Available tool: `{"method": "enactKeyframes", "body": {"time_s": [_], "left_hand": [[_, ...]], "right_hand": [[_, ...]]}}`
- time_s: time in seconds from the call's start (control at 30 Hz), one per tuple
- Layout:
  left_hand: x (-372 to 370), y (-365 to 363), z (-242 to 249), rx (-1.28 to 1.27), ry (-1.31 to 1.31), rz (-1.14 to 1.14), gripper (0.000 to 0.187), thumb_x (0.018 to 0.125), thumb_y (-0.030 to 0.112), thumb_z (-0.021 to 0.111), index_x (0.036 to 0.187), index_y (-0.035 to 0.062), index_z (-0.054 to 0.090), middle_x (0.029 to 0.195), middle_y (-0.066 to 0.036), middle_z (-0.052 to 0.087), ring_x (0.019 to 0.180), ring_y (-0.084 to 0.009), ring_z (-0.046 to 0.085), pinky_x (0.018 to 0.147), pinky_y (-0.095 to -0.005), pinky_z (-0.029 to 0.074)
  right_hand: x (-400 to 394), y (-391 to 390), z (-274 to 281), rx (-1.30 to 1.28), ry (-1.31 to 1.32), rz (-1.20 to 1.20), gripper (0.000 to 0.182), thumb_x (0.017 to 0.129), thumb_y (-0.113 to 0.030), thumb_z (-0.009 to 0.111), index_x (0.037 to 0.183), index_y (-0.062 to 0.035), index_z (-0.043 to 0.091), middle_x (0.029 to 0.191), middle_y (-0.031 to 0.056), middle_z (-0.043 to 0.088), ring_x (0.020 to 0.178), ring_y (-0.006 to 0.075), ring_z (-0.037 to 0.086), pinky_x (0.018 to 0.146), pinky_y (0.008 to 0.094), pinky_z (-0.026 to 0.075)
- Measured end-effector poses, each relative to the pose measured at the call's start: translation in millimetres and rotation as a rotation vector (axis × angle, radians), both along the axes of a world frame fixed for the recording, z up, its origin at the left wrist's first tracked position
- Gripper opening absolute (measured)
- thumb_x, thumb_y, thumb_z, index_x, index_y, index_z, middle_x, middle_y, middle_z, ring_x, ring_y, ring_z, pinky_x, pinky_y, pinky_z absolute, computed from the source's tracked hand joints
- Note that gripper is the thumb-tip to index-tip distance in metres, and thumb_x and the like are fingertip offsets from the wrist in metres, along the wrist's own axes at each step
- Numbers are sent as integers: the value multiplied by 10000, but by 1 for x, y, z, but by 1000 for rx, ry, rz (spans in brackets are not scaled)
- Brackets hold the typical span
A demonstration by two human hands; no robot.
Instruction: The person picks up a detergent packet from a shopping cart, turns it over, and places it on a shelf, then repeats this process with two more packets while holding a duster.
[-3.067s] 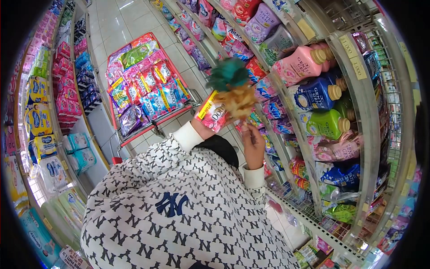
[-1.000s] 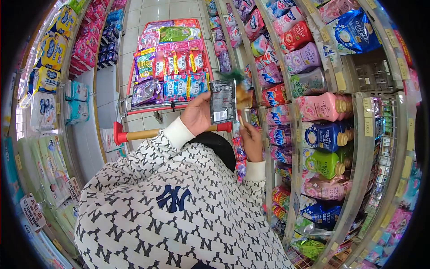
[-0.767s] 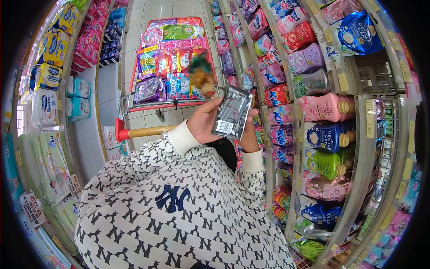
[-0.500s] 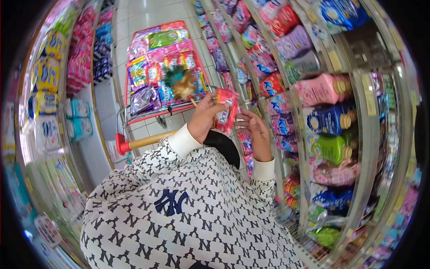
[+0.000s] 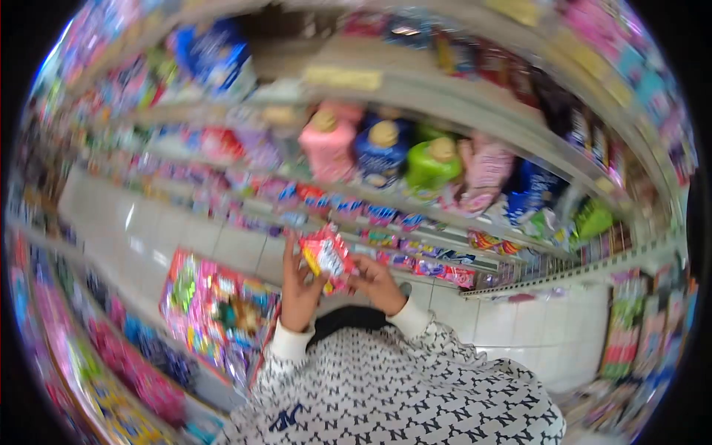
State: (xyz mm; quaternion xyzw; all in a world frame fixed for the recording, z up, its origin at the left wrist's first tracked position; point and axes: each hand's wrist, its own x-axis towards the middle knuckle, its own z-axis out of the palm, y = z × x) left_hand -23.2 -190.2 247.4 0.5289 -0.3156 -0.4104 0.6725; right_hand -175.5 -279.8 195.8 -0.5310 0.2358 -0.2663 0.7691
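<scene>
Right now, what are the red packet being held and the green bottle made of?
The red packet seems thin, glossy plastic film, perhaps foil-lined: its edges look crinkled. The green bottle looks like hard, smooth plastic: it holds a rounded shape. Blur leaves both finishes unsure.

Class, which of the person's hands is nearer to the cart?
Left. The left hand is just to the right of the cart; the right hand is farther right, across the packet.
</scene>
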Motion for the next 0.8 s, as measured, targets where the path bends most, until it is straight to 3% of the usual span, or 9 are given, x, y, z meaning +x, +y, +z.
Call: {"method": "enactKeyframes", "body": {"time_s": [0.13, 0.2, 0.33, 0.47, 0.5, 0.57, 0.63, 0.7, 0.8], "left_hand": [[12, -14, -18, -6, -101, -287, 682, 840, -97, 610, 1469, 32, 380, 1408, -113, 454, 1279, -224, 484, 1050, -347, 411], [11, -27, -5, 11, -211, -382, 651, 847, -86, 615, 1454, 27, 408, 1406, -111, 456, 1298, -219, 468, 1065, -341, 393], [2, -54, 37, 44, -240, -525, 620, 864, -108, 605, 1445, 20, 430, 1422, -107, 418, 1277, -189, 470, 996, -261, 399], [-6, -99, 107, -124, -475, -564, 641, 853, -101, 622, 1451, 22, 427, 1432, -116, 423, 1288, -190, 450, 992, -273, 395], [-9, -113, 128, -173, -542, -561, 645, 850, -97, 627, 1452, 19, 426, 1431, -117, 428, 1297, -193, 440, 1003, -284, 394], [-21, -142, 167, -236, -354, -625, 637, 853, -91, 616, 1451, 9, 422, 1459, -127, 422, 1312, -206, 433, 1051, -315, 379], [-26, -177, 195, -329, -601, -657, 625, 854, -97, 603, 1444, -8, 417, 1469, -131, 421, 1304, -199, 447, 1053, -306, 376], [-46, -203, 222, -325, -555, -733, 598, 868, -86, 589, 1436, -14, 418, 1440, -126, 448, 1290, -193, 462, 1050, -299, 380], [-65, -244, 245, -389, -584, -816, 534, 893, -57, 574, 1408, -18, 439, 1375, -116, 505, 1247, -174, 494, 1027, -288, 403]], "right_hand": [[-15, 3, 2, 42, -98, -67, 334, 960, -113, 626, 1271, -35, 534, 960, -1, 619, 804, 72, 594, 686, 251, 505], [-23, 3, 10, 91, -101, -120, 340, 965, -128, 625, 1279, -39, 529, 983, 12, 629, 808, 76, 597, 705, 249, 504], [-46, -2, 29, 76, -107, -155, 356, 967, -134, 623, 1291, -33, 517, 1015, 43, 648, 816, 95, 615, 734, 254, 508], [-70, -20, 30, 3, -158, -213, 377, 972, -153, 613, 1322, -60, 507, 1019, 16, 659, 827, 88, 620, 713, 249, 502], [-74, -26, 22, -39, -131, -213, 353, 963, -169, 621, 1287, -57, 541, 988, 29, 678, 814, 102, 625, 723, 260, 513], [-87, -35, 18, -314, 154, -193, 342, 945, -213, 644, 1238, -49, 577, 973, 68, 691, 811, 144, 649, 731, 286, 528], [-107, -39, 12, -502, 368, -106, 345, 927, -259, 663, 1189, -42, 607, 961, 106, 695, 815, 188, 669, 735, 314, 538], [-134, -46, 3, -623, 497, 29, 361, 910, -309, 678, 1140, -35, 630, 954, 145, 692, 824, 234, 685, 734, 343, 544], [-174, -55, -12, -567, 588, -81, 366, 905, -358, 669, 1096, -46, 650, 933, 160, 688, 822, 284, 692, 732, 382, 542]]}}
